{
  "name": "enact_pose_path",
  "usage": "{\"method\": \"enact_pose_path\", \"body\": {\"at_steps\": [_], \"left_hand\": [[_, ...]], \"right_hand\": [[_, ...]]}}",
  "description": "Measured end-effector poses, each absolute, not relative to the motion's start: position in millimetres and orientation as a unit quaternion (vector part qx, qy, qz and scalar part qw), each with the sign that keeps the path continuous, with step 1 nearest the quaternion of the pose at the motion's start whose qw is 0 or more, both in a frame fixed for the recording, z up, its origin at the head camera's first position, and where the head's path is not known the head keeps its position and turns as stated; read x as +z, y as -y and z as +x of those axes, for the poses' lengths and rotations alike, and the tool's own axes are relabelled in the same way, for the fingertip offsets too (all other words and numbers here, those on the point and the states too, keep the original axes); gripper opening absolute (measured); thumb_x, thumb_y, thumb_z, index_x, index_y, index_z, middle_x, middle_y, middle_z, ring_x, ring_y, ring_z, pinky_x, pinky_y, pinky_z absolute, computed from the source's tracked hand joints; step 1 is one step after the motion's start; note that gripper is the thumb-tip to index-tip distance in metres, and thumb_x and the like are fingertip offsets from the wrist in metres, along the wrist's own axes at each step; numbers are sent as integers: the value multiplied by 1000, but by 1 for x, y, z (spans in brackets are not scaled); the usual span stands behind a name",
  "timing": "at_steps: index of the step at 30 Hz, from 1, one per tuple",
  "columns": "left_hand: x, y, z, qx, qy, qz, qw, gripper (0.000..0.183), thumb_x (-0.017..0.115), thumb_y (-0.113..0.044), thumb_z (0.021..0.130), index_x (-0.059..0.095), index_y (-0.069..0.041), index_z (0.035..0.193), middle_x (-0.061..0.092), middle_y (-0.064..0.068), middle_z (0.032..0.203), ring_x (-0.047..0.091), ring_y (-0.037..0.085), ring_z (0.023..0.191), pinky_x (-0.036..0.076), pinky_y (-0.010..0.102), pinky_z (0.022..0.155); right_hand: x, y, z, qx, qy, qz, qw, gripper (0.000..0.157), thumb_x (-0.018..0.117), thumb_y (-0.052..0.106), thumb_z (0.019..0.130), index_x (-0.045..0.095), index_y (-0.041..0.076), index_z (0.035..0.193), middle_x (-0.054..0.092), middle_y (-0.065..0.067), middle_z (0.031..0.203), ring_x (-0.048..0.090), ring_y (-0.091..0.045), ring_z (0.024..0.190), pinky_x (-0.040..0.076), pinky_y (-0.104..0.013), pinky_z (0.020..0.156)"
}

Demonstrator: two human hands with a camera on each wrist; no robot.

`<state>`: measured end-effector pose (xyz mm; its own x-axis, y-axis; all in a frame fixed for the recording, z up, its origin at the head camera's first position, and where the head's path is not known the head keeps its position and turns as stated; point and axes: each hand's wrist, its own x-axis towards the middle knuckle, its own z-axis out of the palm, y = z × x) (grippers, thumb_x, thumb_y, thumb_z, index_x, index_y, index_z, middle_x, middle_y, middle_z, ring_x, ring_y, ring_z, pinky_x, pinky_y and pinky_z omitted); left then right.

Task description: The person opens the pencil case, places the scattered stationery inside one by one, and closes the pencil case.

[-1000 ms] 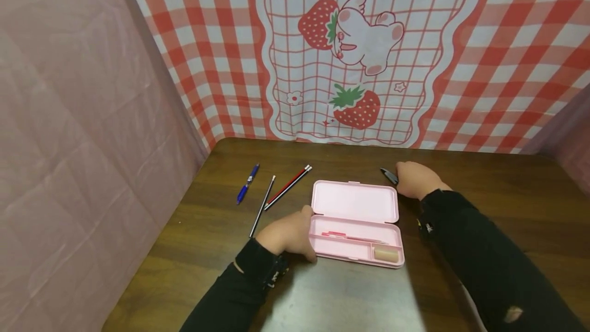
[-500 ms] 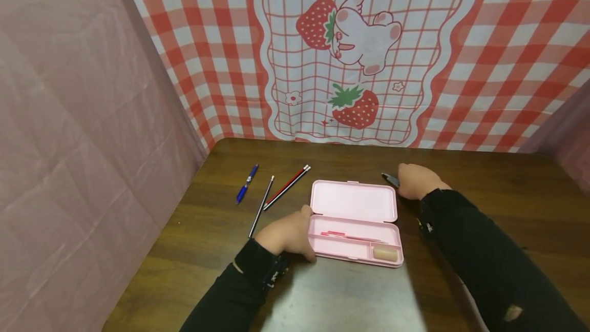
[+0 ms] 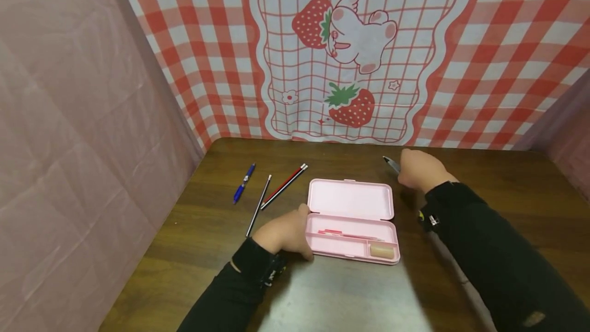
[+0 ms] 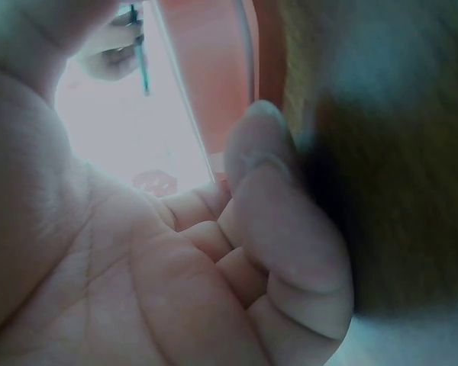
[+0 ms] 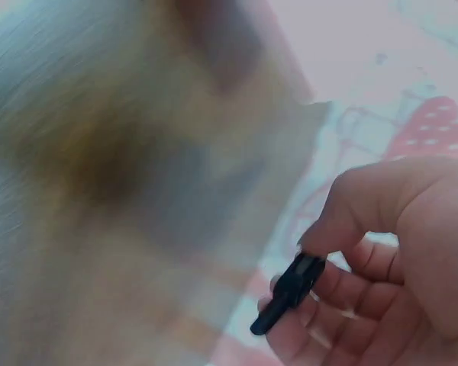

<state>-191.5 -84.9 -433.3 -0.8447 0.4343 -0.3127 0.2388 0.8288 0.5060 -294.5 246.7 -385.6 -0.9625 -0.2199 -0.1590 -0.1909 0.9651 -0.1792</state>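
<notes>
A pink pencil case [image 3: 350, 200] lies open on the table, its lid folded back. My left hand [image 3: 288, 230] grips the left end of its tray, thumb at the near corner. Inside the tray are a slim pink-and-clear pen [image 3: 331, 232] and, in the small front-right compartment, a beige block [image 3: 381, 251]. Beyond the lid's right corner, my right hand [image 3: 420, 169] pinches a dark pen [image 3: 392, 164] between thumb and fingers. The right wrist view shows the pen's black end [image 5: 288, 293] sticking out of the fingers.
Left of the case lie a blue pen [image 3: 244, 183], a dark striped pencil [image 3: 259, 206] and two more pencils, one red [image 3: 282, 186] and one black-and-white [image 3: 288, 186]. A checked strawberry cloth [image 3: 221, 65] hangs behind the table; a pink curtain [image 3: 83, 142] is at the left.
The right hand has lifted the dark pen up and slightly away from the case, and the pen has tilted more steeply. The left hand keeps its place on the case.
</notes>
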Motion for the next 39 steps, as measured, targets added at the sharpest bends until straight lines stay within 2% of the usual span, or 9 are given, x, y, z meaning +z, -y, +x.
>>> {"method": "enact_pose_path", "body": {"at_steps": [7,14,22,30,35,39], "left_hand": [[-433,84,-191,235,-931,192,202,94,94,-25,48,40,-3,122,53,3,99,54,16,82,47,29,73],[-434,86,-189,231,-934,168,212,98,94,-29,50,38,-5,127,53,3,99,54,17,83,46,31,75],[-435,85,-190,239,-933,178,204,96,94,-27,49,39,-3,125,54,3,97,54,17,81,47,30,73],[-435,84,-193,238,-930,202,194,86,92,-21,47,42,-3,114,53,4,96,55,16,78,48,28,68],[-433,84,-192,230,-933,196,198,86,92,-23,48,42,-3,115,53,3,96,55,16,78,48,28,69],[-432,84,-190,222,-936,187,201,89,92,-25,49,42,-3,118,54,3,95,55,16,78,48,29,68]], "right_hand": [[-354,-220,-278,-109,-985,-126,46,16,67,7,77,55,2,87,52,-7,72,46,-23,61,37,-37,54],[-341,-169,-238,-89,-982,-155,56,29,73,11,77,55,5,100,59,-6,84,54,-22,69,49,-40,62],[-355,-138,-195,-27,-974,-224,31,35,78,16,78,57,4,104,61,-7,87,58,-20,75,55,-43,72],[-377,-122,-166,14,-957,-287,29,25,71,14,84,60,4,103,61,-7,86,60,-22,78,54,-42,69],[-389,-116,-156,27,-951,-304,45,25,73,16,83,60,4,101,60,-7,85,59,-22,78,54,-42,65],[-395,-111,-151,29,-950,-304,60,28,74,15,83,61,4,105,60,-8,89,60,-22,81,54,-43,68]]}}
